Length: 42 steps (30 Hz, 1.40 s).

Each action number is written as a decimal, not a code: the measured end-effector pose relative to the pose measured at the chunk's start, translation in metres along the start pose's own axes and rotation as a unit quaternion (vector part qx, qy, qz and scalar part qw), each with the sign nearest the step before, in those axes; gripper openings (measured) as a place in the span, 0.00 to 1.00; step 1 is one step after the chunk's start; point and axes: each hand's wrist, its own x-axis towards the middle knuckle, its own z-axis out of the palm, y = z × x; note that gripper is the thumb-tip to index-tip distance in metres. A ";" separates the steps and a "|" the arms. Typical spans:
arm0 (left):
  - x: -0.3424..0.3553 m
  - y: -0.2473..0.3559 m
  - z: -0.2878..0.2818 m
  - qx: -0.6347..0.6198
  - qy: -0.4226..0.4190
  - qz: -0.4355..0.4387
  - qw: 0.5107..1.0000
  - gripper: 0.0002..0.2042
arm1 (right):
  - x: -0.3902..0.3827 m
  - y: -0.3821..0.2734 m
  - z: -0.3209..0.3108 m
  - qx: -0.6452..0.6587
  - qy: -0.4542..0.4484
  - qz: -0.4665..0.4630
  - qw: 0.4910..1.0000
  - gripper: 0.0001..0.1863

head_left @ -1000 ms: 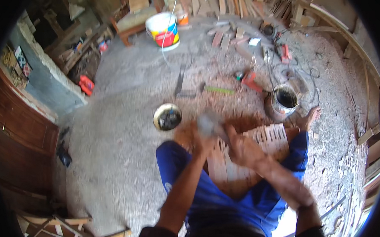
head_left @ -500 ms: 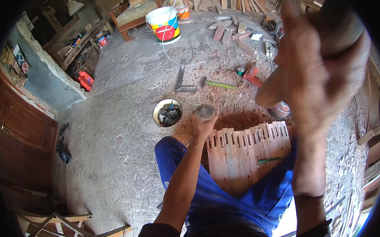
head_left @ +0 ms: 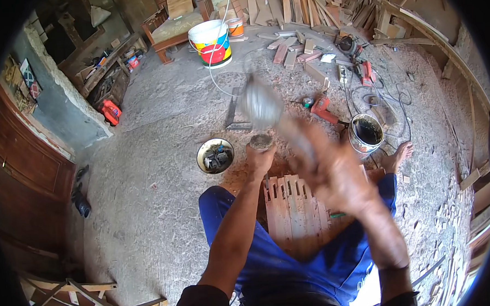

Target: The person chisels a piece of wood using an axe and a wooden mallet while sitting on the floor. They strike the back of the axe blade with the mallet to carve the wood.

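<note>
The hammer (head_left: pixel 264 105), slanted far-left, is gripped by the right hand (head_left: pixel 339 173), its head seen just beyond the roughly upright tool (head_left: pixel 261 142) clasped by the left hand (head_left: pixel 260 161).

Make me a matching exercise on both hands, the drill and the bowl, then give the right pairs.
1. left hand
2. right hand
3. drill
4. bowl

A. gripping a mallet, blurred
B. containing small dark pieces
C. wrapped around a handle with a round top
D. mainly red

Pairs: 1-C, 2-A, 3-D, 4-B
</note>
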 end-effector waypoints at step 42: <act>0.001 0.019 0.011 0.030 0.094 -0.048 0.994 0.10 | 0.009 -0.011 -0.004 0.121 0.122 -0.031 0.985 0.26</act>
